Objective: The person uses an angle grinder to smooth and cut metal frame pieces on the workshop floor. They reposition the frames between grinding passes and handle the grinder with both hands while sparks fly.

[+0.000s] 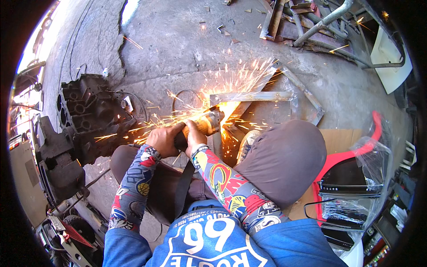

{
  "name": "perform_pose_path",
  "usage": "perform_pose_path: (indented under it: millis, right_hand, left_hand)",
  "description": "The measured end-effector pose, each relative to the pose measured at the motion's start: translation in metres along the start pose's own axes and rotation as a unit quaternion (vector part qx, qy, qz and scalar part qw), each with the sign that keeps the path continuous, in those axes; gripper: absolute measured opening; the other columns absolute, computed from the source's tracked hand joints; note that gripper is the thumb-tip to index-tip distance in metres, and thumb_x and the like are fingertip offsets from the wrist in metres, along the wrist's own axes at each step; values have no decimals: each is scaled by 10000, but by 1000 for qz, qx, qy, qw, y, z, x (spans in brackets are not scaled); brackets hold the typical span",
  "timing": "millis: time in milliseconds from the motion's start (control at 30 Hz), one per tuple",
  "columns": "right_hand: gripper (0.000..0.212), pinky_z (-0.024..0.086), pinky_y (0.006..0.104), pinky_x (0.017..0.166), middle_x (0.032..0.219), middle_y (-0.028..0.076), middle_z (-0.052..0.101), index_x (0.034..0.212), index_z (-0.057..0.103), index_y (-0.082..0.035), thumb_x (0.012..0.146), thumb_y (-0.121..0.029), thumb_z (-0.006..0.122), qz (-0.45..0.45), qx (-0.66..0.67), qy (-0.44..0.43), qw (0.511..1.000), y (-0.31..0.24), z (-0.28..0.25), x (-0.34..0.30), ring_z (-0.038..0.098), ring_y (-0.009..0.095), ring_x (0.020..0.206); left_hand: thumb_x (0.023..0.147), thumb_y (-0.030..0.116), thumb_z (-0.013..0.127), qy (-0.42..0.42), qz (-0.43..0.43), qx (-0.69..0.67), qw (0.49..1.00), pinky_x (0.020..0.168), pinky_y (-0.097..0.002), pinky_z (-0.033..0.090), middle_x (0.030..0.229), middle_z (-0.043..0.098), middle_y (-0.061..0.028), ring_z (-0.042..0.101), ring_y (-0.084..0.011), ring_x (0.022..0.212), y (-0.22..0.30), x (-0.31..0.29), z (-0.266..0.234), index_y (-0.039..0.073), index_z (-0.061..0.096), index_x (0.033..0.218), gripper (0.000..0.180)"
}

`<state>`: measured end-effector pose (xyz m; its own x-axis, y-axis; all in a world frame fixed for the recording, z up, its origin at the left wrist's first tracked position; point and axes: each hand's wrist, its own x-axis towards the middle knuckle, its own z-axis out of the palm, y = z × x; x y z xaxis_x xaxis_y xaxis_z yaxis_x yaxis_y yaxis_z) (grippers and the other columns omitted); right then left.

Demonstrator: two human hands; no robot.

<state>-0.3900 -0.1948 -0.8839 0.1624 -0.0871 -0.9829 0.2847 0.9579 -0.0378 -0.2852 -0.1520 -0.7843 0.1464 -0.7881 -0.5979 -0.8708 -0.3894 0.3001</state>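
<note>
Both of my hands are wrapped round a yellow and black angle grinder [207,124]. My left hand [163,141] closes on its rear end, and my right hand [195,136] grips the body just ahead of it. At the grinder's head, bright orange sparks [235,84] spray out over a metal bar frame [258,96] on the floor. Glare and sparks hide the disc and the exact spot where it meets the metal. An angled metal bar [302,89] adjoins the frame's far right corner.
A dark engine block [89,107] stands close on my left. My bent right knee [284,164] is beside the frame. Cardboard [340,137] and a red-edged, plastic-wrapped part [351,178] lie to the right. Metal tubes [327,22] are piled at the far right on the concrete floor [169,40].
</note>
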Motion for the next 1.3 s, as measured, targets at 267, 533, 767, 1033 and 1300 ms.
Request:
perform_pose_path:
  millis: [267,533,767,1033,1300]
  right_hand:
    - [783,569,430,931,1264,159,677,1343,572,84,795,-393,863,-8,-28,13,999,-3,1,-4,700,277,1045]
    - [792,574,441,917,1257,162,674,1341,570,78,787,-401,871,-3,-19,9,1000,-6,3,-10,700,278,1022]
    - [801,577,443,906,1257,153,674,1350,567,70,784,-404,876,13,-10,-12,1000,2,-2,8,699,272,1018]
    - [823,562,422,943,1304,159,662,1359,564,86,780,-408,877,27,-10,-13,1000,12,-6,25,689,269,1077]
    - [816,559,412,954,1312,154,661,1366,566,76,787,-412,871,11,-2,-2,1000,5,0,10,689,265,1091]
  left_hand:
    - [577,221,828,-8,5,6,1000,819,-502,572,1017,738,-221,710,-424,961,-3,1,3,165,544,1452,921]
    - [569,229,825,0,12,5,1000,809,-507,575,1004,739,-215,710,-430,939,-2,1,1,165,553,1434,909]
    - [573,213,819,20,16,2,1000,819,-509,577,1014,740,-213,707,-437,943,-4,1,4,168,555,1431,898]
    - [574,201,824,-8,-3,0,1000,846,-502,578,1095,738,-203,710,-420,994,-2,0,1,168,553,1436,904]
    - [576,191,824,27,26,-4,999,833,-502,578,1058,740,-208,714,-423,965,-2,1,2,170,560,1433,897]
